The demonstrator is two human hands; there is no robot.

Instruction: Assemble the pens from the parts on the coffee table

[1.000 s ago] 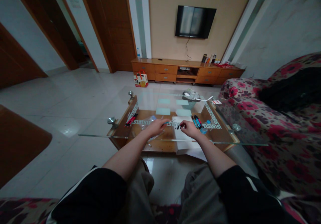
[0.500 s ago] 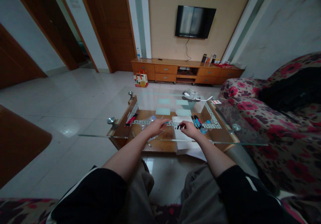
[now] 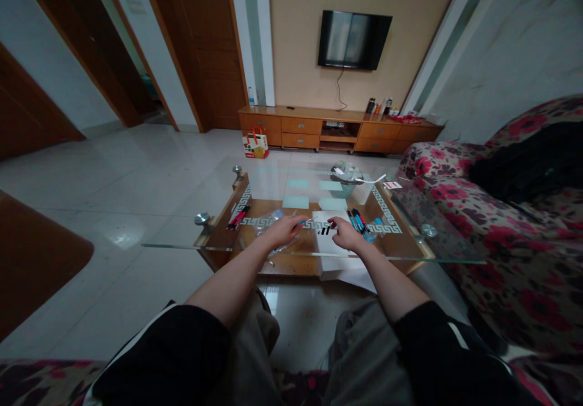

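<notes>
My left hand [image 3: 288, 230] is closed around a slim blue pen [image 3: 301, 223], its thin tip pointing right over the glass table. Most of the barrel is hidden by my fingers. To the right, my right hand [image 3: 346, 234] is open, thumb and index finger apart, with nothing visible between them. Just left of its fingers lie several small black pieces that look like pen caps [image 3: 324, 231], above a white sheet or box [image 3: 330, 249]. Beside my right hand is a group of blue, black and red pens [image 3: 357, 220].
Red and black pens [image 3: 238, 217] lie at the left of the glass table [image 3: 182, 245]. Clear plastic packaging [image 3: 268, 221] is by my left hand. A blue-capped bottle [image 3: 374, 229] is right of the pens. A filled waste basket [image 3: 346, 175] stands beyond.
My right hand has opened its pinch and drawn slightly right, away from the black pieces, which now lie in plain view. My left hand and the pen have hardly moved.
</notes>
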